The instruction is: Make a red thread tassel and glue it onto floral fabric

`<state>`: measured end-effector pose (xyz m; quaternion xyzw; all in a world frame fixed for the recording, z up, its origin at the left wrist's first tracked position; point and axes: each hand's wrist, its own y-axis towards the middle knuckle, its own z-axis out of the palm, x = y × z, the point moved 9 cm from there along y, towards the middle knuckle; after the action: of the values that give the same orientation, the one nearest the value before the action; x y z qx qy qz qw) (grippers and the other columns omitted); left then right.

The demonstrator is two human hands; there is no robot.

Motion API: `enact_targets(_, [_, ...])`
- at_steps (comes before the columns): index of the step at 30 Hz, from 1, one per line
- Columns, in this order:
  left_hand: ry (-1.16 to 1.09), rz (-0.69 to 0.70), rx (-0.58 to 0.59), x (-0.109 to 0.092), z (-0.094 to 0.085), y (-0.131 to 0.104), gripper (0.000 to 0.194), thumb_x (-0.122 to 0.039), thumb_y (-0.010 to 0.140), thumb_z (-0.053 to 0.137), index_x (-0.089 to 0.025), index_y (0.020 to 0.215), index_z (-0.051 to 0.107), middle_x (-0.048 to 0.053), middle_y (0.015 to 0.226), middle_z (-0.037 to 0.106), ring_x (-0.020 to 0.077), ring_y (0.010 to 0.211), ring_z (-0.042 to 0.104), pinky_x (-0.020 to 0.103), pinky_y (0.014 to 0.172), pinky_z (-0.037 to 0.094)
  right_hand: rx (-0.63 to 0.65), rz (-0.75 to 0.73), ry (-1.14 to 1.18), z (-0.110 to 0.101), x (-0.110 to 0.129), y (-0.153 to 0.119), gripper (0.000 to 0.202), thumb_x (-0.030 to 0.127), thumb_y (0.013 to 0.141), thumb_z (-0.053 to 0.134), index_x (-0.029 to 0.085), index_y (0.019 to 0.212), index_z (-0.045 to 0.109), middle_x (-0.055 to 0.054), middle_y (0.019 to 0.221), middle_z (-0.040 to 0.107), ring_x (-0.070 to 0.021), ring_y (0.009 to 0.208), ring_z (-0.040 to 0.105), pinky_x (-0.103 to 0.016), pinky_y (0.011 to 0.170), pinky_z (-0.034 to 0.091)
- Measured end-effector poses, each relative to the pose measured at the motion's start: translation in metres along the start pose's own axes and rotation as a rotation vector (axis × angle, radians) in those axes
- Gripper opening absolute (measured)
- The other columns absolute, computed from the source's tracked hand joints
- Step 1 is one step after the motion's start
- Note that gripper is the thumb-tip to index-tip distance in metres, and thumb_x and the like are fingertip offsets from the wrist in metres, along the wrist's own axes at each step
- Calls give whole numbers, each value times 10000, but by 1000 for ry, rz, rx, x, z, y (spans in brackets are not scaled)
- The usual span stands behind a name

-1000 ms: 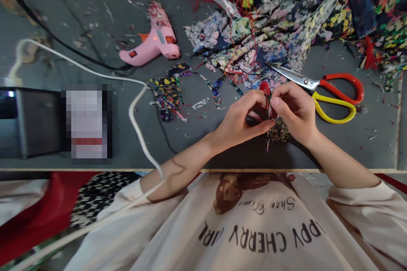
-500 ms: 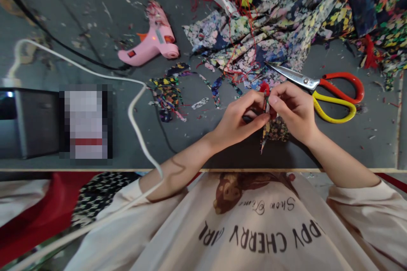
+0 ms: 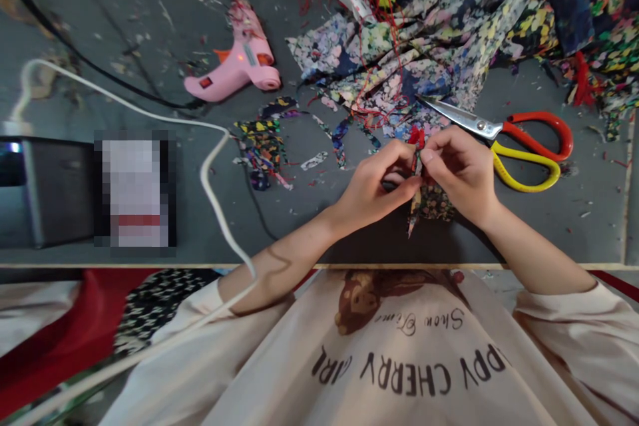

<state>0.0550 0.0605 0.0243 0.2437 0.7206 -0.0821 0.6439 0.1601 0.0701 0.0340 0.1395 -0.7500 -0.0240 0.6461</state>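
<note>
Between my two hands is a narrow strip of dark flowered fabric (image 3: 413, 221), its pointed end hanging down toward me. A bit of red thread (image 3: 416, 136) stands out at its top. My left hand (image 3: 382, 183) pinches the strip between thumb and fingers. The fingertips of my right hand (image 3: 462, 173) are closed on the strip from the other side, beside the left fingertips. Another piece of flowered fabric (image 3: 436, 204) lies on the table under my right hand. Just right of that hand rest scissors (image 3: 482, 126) with one red and one yellow handle.
A pink glue gun (image 3: 239, 63) with a lit orange light lies at upper left. Flowered cloth (image 3: 449, 33) with loose red threads covers the back right. Small fabric scraps (image 3: 262, 146) lie left of my hands. A white cable (image 3: 207, 166) crosses my left forearm.
My fingers shift very slightly on the strip, and its red thread end looks a little different in shape. The scissors, glue gun and cloth stay in place.
</note>
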Motion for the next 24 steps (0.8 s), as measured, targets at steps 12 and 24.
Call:
enact_targets(12, [116, -7, -311, 6, -33, 3, 131, -294, 868, 629, -187, 834, 562, -47, 732, 561, 32, 560, 469, 143, 499, 380, 32, 362, 209, 10, -36, -2, 424, 595, 719, 738, 226, 771, 536, 95, 516, 450, -39, 339, 398, -198, 315, 279])
enact_targets(24, [117, 10, -430, 10, -44, -4, 355, -540, 814, 680, -198, 910, 670, -16, 848, 691, 66, 696, 652, 154, 560, 524, -204, 281, 280, -24, -44, 7, 344, 584, 825, 643, 254, 838, 549, 59, 683, 555, -57, 490, 571, -180, 438, 470])
